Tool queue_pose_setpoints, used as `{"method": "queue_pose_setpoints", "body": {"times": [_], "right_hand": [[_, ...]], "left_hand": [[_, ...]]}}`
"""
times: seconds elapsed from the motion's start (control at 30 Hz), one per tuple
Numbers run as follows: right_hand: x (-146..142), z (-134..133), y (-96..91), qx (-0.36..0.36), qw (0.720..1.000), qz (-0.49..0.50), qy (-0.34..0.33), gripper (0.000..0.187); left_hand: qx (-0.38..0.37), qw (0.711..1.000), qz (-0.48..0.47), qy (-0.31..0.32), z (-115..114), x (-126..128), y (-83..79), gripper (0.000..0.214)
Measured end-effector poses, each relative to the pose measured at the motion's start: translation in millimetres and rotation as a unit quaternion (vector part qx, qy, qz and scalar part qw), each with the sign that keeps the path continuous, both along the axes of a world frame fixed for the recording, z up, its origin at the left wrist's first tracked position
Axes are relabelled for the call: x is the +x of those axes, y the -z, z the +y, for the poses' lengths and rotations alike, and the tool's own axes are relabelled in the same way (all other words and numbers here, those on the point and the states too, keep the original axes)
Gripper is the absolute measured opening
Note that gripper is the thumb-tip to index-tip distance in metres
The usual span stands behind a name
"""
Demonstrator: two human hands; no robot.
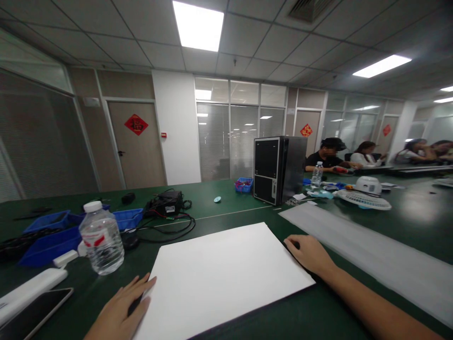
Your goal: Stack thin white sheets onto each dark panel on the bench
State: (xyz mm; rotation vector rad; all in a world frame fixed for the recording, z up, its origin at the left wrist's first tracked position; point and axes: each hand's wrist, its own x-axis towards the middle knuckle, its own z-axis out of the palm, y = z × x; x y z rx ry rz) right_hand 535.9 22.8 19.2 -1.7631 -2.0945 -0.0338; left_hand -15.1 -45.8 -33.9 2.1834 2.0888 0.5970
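A large white sheet (219, 278) lies flat on the green table in front of me. My left hand (123, 302) rests at its left edge, fingers stretched out and thumb apart, with the fingertips touching the sheet. At the right edge is my right hand (307, 252), its fingers curled and drawn together against the border of the sheet. The undersides of those fingers are hidden, so the exact grip is hard to see.
Left of the sheet stand a water bottle (101, 238), blue trays (53, 245) and a phone (37, 311). Behind it are a black power adapter (168, 203) with cables and a computer tower (267, 170). A long translucent strip (371, 255) lies right. People sit farther back.
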Motion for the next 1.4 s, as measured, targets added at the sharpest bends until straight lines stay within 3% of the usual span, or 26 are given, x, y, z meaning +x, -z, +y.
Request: {"method": "queue_pose_setpoints", "body": {"times": [0.3,0.4,0.5,0.67,0.77,1.0,1.27,1.33,1.4], "right_hand": [[0.2,-5.6,-1.8,-0.005,0.996,-0.011,-0.087,0.041],[10.7,2.8,-0.7,-0.004,0.996,-0.031,-0.08,0.04],[34.5,16.5,2.3,0.011,0.998,-0.052,-0.015,0.043],[88.3,28.4,14.4,-0.002,0.982,-0.077,0.174,0.061],[104.5,29.5,22.1,-0.041,0.973,-0.084,0.21,0.056],[81.0,30.1,26.4,-0.04,0.979,-0.126,0.155,0.038],[42.9,15.0,4.4,0.041,0.983,-0.137,0.116,0.05],[26.9,8.7,-0.9,0.066,0.986,-0.143,0.052,0.049],[7.5,0.5,-3.6,0.091,0.983,-0.144,-0.062,0.047]], "left_hand": [[0.018,0.999,-0.035,-0.019,-0.7,1.4,-0.4,0.061],[0.035,0.998,-0.044,-0.018,0.5,1.6,-1.2,0.057],[0.033,0.998,-0.046,-0.014,2.2,0.4,-0.9,0.058],[0.03,0.999,-0.041,-0.008,-0.4,-0.4,0.3,0.056],[0.026,0.999,-0.027,-0.012,-4.8,2.1,-2.0,0.056],[0.016,1.0,-0.002,-0.011,-1.9,-0.5,2.1,0.055],[0.031,0.999,0.006,-0.008,2.7,-9.2,16.3,0.05],[0.03,0.999,0.008,-0.009,1.8,-8.6,15.8,0.05],[0.032,0.999,0.012,-0.01,1.2,-7.8,15.1,0.051]]}}
